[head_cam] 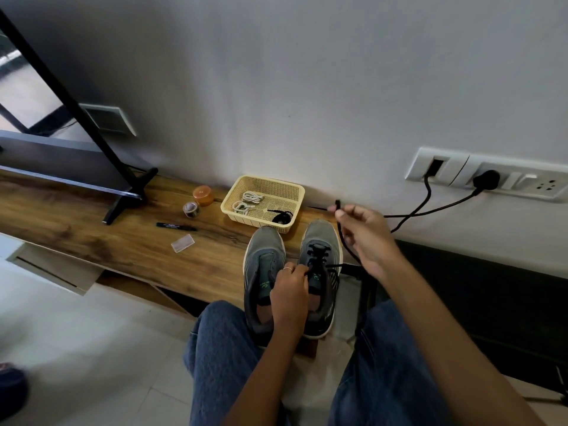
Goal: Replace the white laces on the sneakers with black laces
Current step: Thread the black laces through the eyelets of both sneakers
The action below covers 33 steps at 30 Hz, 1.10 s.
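Wood-grain desk (129, 241) runs along a pale wall across the middle of the frame, and I look down on it from above my knees. Both sneakers stand side by side at the lower centre with toes toward the wall, so the eyelets face me. The left sneaker (263, 265) has no lace at all. The right sneaker (321, 262) already carries a black lace (345, 244) through its front eyelets, so I judge the relacing of this shoe is about half done.

My left hand (290, 290) is closed with the fingertips pinched at the tongue of the right sneaker, probably to keep the shoe steady and hold one lace end. My right hand (365, 238) is raised at the right of the frame, fingers pinched on the other end, pulling it up and out to take the slack.

Behind the shoes, the yellow basket (295, 189) keeps the removed white laces (247, 202) and one more black lace (281, 216), near enough for the second shoe. A marker (176, 226) lies well apart at left.
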Tool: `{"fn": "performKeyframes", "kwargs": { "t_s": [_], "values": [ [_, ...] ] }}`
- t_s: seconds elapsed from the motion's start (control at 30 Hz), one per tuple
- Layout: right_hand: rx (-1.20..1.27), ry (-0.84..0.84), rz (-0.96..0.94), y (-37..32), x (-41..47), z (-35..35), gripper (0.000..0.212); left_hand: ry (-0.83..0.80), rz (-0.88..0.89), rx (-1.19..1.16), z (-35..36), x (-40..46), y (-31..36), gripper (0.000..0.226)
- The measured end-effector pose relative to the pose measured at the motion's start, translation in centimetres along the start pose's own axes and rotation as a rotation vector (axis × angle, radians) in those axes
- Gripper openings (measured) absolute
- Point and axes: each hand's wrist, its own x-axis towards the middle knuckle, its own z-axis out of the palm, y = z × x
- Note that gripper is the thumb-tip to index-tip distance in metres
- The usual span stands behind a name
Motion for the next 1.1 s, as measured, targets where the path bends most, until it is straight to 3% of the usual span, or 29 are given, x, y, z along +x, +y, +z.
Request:
{"fn": "performKeyframes", "kwargs": {
  "t_s": [0.17, 0.3, 0.37, 0.57, 0.9, 1.1],
  "values": [
    [0.003, 0.049, 0.121, 6.7, 0.8, 1.4, 0.017, 0.011, -0.009, -0.014, 0.0, 0.0, -0.2, 0.018],
    [0.017, 0.091, 0.201, 10.5, 0.2, 2.2, 0.003, -0.007, -0.029, -0.035, -0.1, 0.0, -0.3, 0.023],
    [-0.009, 0.115, 0.192, 11.6, 0.0, 2.4, 0.01, -0.003, -0.066, -0.077, -0.2, 0.0, -0.3, 0.023],
    [-0.169, 0.24, 0.097, 12.5, 0.1, 3.5, 0.017, -0.032, -0.196, -0.168, -0.5, 0.3, -0.2, 0.022],
    [-0.187, 0.406, 0.098, 14.3, 0.6, 6.1, 0.012, -0.093, -0.304, -0.252, -0.2, 1.4, -1.2, 0.017],
    [0.037, 0.46, 0.125, 14.7, 0.8, 6.4, 0.02, -0.097, -0.333, -0.289, -0.3, 1.6, -1.3, 0.014]
  ]
}}
